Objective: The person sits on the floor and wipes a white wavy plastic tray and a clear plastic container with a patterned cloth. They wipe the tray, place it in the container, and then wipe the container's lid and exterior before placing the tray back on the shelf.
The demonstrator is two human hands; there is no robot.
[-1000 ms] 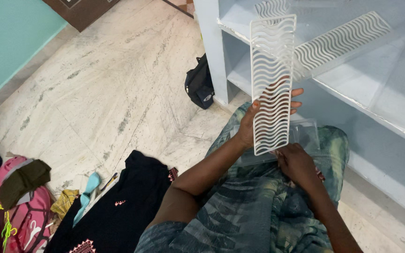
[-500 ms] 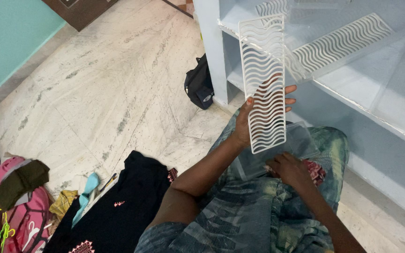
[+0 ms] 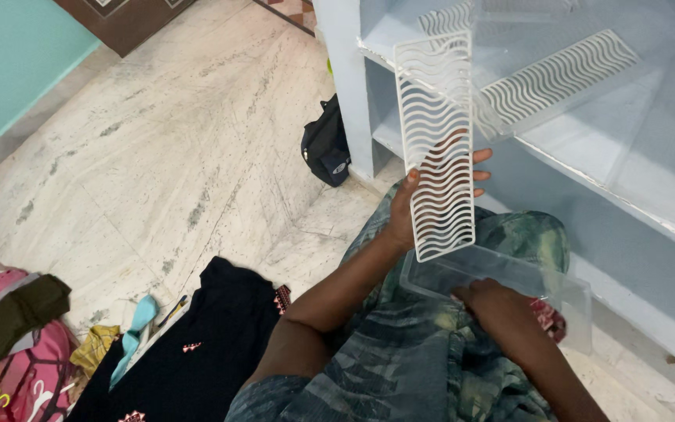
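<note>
My left hand (image 3: 412, 205) holds a white plastic panel with wavy slots (image 3: 436, 133) upright in front of the shelves, thumb on its near face and fingers behind it. Below it, my right hand (image 3: 498, 309) grips the near edge of a clear plastic tray (image 3: 509, 275) lying across my lap. A second white wavy panel (image 3: 552, 72) lies flat on the pale blue shelf (image 3: 587, 152) behind the raised one.
A small black bag (image 3: 325, 144) leans against the shelf unit's base. Black clothing (image 3: 201, 344) lies on the marble floor at my left knee, with a pink bag (image 3: 21, 355) and other garments at the lower left. A teal wall (image 3: 9, 62) is far left.
The clear tray has swung out from behind the wavy panel toward the right and lower, with my right hand on it. The white panel has tilted slightly and stayed in my left hand.
</note>
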